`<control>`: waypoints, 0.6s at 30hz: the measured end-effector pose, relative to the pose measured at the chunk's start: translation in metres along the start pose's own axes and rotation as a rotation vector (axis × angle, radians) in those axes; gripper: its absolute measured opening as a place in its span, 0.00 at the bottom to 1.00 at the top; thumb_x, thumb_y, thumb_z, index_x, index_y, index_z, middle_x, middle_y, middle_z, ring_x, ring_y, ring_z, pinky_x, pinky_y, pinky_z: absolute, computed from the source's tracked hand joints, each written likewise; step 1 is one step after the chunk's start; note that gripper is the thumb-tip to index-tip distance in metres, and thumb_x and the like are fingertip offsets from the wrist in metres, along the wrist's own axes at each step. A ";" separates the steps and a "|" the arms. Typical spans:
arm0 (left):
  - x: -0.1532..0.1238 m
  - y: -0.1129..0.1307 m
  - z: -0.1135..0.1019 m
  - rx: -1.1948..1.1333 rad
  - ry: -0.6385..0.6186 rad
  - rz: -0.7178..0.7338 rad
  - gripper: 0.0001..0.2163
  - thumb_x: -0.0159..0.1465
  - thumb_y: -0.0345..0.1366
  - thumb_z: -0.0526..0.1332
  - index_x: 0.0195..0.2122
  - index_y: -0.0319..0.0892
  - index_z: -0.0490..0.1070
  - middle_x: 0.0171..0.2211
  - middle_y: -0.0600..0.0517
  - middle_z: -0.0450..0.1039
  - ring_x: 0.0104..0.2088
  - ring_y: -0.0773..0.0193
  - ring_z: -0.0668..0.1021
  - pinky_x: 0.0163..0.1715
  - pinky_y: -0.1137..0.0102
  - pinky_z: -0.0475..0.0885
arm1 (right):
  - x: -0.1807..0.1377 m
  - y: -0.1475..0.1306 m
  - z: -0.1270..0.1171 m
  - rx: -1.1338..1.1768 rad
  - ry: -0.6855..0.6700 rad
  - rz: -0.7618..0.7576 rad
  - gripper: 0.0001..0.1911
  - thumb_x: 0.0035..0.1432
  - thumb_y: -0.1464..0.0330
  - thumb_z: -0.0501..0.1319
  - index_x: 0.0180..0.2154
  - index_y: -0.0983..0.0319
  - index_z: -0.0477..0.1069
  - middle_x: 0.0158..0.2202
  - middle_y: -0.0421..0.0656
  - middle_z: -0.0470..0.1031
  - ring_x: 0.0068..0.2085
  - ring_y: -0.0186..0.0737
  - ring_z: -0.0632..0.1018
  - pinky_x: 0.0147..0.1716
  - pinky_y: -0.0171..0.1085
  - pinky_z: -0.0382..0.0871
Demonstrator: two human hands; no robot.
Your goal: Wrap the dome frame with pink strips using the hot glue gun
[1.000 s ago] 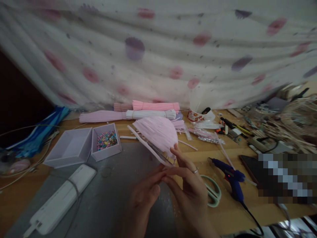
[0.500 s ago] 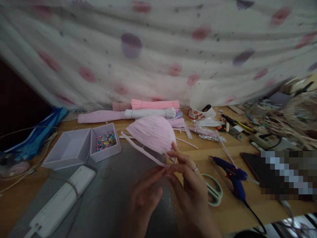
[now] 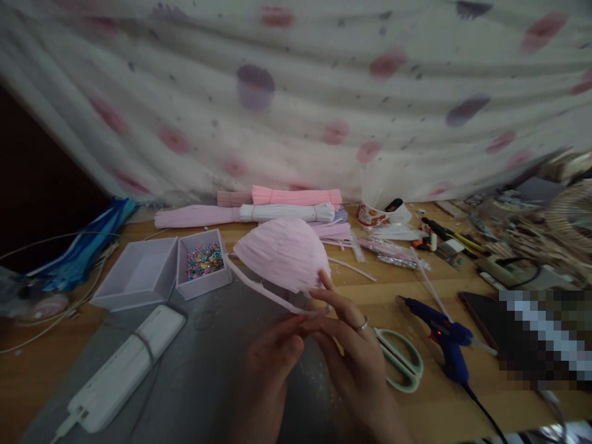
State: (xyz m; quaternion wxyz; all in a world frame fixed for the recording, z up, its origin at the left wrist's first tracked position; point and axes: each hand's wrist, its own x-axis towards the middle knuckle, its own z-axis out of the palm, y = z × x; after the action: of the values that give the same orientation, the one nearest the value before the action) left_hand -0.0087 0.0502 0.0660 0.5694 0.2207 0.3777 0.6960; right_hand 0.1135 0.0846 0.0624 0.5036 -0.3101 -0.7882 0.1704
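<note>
A pink pleated fan (image 3: 282, 253) was held up over the desk (image 3: 28, 382), approx. centre; its thin pink strip (image 3: 259, 287) was trailed to the L; the strip's near end was pinched between thumb & fingertips of the left hand (image 3: 272, 364); the right hand (image 3: 356, 357), fingers curled in, was closed on the fan's lower edge; a bead box (image 3: 204, 264) was seen just L of the fan; scissors (image 3: 401, 365) & a blue glue gun (image 3: 446, 345) were laid R of the hands.

Home craft table: glue gun (image 3: 444, 338), scissors (image 3: 401, 364), beads (image 3: 203, 260).
</note>
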 end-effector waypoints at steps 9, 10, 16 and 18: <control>0.009 -0.004 -0.005 -0.077 0.092 -0.064 0.11 0.49 0.45 0.77 0.24 0.46 0.81 0.30 0.53 0.84 0.32 0.63 0.82 0.37 0.70 0.75 | 0.001 0.008 0.008 -0.070 0.035 -0.040 0.23 0.61 0.79 0.63 0.56 0.59 0.66 0.57 0.49 0.71 0.65 0.46 0.68 0.62 0.48 0.67; 0.010 -0.006 -0.006 -0.082 0.082 -0.048 0.11 0.49 0.45 0.76 0.24 0.45 0.80 0.31 0.52 0.84 0.34 0.61 0.82 0.37 0.69 0.75 | 0.001 0.009 0.010 -0.105 0.047 -0.045 0.20 0.61 0.79 0.63 0.53 0.60 0.68 0.56 0.49 0.71 0.64 0.44 0.69 0.62 0.46 0.67; 0.011 -0.009 -0.033 0.041 0.079 0.003 0.12 0.57 0.50 0.70 0.29 0.46 0.79 0.34 0.49 0.82 0.41 0.53 0.81 0.42 0.62 0.74 | 0.002 0.011 0.017 -0.159 0.087 -0.028 0.13 0.63 0.79 0.61 0.47 0.60 0.70 0.53 0.48 0.73 0.58 0.39 0.74 0.60 0.40 0.68; 0.010 -0.003 -0.047 0.142 0.078 0.005 0.15 0.59 0.51 0.68 0.26 0.45 0.77 0.31 0.50 0.79 0.39 0.55 0.79 0.42 0.63 0.73 | 0.002 0.010 0.018 -0.157 0.114 -0.003 0.12 0.63 0.79 0.62 0.45 0.60 0.69 0.52 0.46 0.74 0.56 0.38 0.75 0.59 0.38 0.68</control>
State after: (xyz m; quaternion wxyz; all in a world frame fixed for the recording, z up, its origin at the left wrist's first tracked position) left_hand -0.0436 0.0475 0.0332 0.5354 0.2340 0.4475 0.6770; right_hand 0.1001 0.0944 0.0505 0.5222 -0.3566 -0.7695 0.0893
